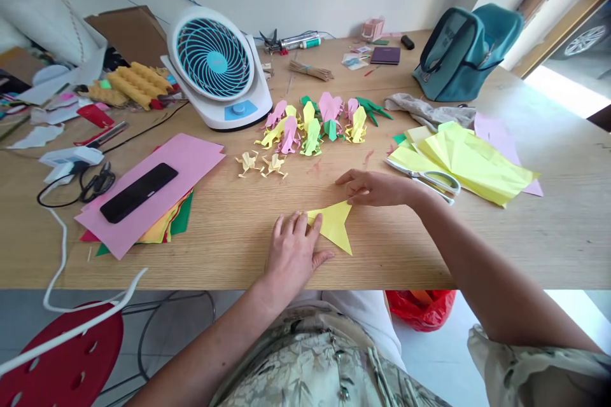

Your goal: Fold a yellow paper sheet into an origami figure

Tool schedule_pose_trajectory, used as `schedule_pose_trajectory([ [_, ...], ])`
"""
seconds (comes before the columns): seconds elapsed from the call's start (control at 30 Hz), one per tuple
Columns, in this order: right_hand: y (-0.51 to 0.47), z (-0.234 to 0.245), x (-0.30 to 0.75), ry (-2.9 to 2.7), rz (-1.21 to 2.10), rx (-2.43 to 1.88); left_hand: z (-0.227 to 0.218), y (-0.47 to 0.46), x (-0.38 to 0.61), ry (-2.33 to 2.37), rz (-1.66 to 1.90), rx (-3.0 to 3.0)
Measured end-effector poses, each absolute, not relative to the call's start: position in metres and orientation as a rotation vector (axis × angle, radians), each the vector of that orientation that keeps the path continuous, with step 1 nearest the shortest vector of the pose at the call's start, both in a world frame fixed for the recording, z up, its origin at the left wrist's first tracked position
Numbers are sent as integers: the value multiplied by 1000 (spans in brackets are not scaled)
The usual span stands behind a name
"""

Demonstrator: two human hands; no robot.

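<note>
1. The left hand, fingers slightly spread, presses the left end of the yellow paper near the table's front edge; even pressure should prevent slipping.
2. The right hand, fingers loosely curled, meets the upper-right point; whether it pinches, I cannot tell. Align edges before creasing.
3. Lettering on the teal bag is unreadable.

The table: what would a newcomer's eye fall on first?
Probably the bright cluster of folded paper figures in pink, yellow and green at mid-table, with the big white fan behind them to the left. Nearer, the left hand rests on a yellow paper, and the right hand is at its upper right tip. A teal bag stands at the back right.
</note>
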State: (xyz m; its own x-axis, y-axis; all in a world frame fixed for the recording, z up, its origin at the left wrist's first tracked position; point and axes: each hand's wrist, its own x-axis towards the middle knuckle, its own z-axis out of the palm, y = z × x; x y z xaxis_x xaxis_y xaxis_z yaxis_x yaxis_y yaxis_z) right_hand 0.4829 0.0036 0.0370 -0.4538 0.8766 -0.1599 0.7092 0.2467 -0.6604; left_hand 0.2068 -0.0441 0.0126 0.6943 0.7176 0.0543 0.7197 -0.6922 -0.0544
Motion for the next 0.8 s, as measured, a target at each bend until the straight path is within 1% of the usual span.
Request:
schedule_pose_trajectory([
  [0.13, 3, 43, 488, -2267, 891, -1563, 12, -44, 207, -1203, -39, -2822],
  [0.2, -10, 46, 478, -2157, 658, -1661, 12, -45, 207, -1200, -39, -2826],
  [0.27, -31, 47, 452, -1962, 316, -1697, 12, -46, 207, -1205, -47, -2834],
  [0.3, -43, 46, 433, -1896, 261, -1673, 12, -46, 206, -1208, -58, -2840],
  [0.37, -66, 38, 390, -1902, 305, -1618, 10, -47, 205, -1231, -92, -2839],
  [0.43, -81, 26, 352, -2042, 338, -1612, 7, -47, 204, -1259, -118, -2834],
  [0.5, -86, 14, 328, -2062, 336, -1682, 5, -45, 203, -1273, -122, -2847],
  [0.6, -86, 2, 322, -2058, 318, -1746, 5, -43, 201, -1284, -106, -2901],
  [0.8, -90, -2, 339, -2111, 270, -1785, 8, -43, 200, -1327, -117, -2918],
])
